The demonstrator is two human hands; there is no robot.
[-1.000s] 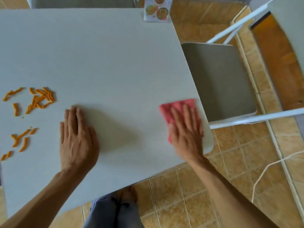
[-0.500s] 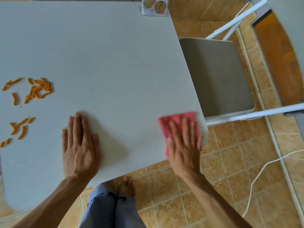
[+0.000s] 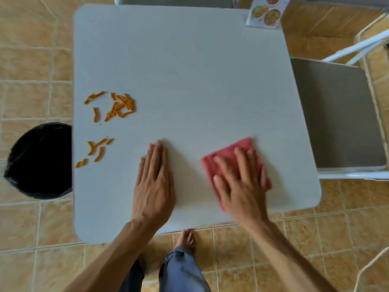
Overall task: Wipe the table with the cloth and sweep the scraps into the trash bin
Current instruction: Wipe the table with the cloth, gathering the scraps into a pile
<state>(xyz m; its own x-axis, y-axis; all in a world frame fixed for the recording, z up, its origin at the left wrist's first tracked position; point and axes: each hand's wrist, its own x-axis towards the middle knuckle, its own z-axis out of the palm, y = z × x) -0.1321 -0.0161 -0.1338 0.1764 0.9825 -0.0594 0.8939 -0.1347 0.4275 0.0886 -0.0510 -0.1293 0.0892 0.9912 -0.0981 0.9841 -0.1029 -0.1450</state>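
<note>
the right hand (image 3: 240, 182) lies flat with fingers spread, pressing the pink cloth (image 3: 231, 152) onto the near right part of the desk (image 3: 189, 70). the left hand (image 3: 154, 180) rests open and flat on bare desk, grasping nothing. the orange scraps (image 3: 111, 108) lie scattered to the left, past the left hand, which is nearer them, along the desk's left edge. the black trash bin (image 3: 40, 161) sits on the floor just beside that edge, so the sweep likely runs leftward.
</note>
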